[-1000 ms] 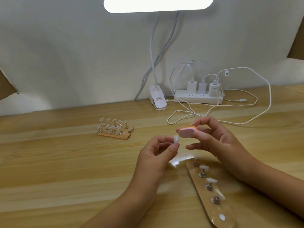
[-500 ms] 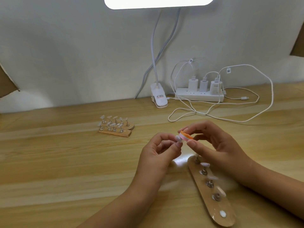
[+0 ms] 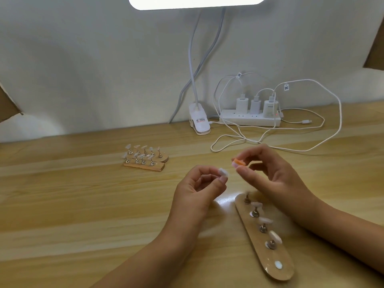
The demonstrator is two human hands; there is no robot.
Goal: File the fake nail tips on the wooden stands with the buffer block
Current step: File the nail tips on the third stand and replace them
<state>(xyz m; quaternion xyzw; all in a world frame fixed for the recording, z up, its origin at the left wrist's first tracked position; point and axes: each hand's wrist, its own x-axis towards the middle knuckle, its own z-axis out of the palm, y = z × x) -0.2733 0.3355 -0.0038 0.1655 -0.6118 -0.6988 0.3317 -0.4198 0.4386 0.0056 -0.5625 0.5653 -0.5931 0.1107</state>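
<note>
Nail tip [image 3: 223,172] and buffer block [image 3: 238,163] held just apart above the surface [image 3: 72,204]
The left hand [image 3: 199,190] pinches the loose nail tip at its fingertips. The right hand [image 3: 274,177] grips the orange-and-pink buffer block, which is motion-blurred, with a small gap to the tip. Below the right hand lies a long wooden stand [image 3: 270,254] of tips on metal pegs, its farthest peg blurred. Two further stands [image 3: 145,166] sit well apart at left rear, their tips too small to count. A power strip [image 3: 249,120], cables [image 3: 332,140] and a lamp clip [image 3: 199,123] line the wall, and the lamp head [image 3: 197,2] is cut off at the top
</note>
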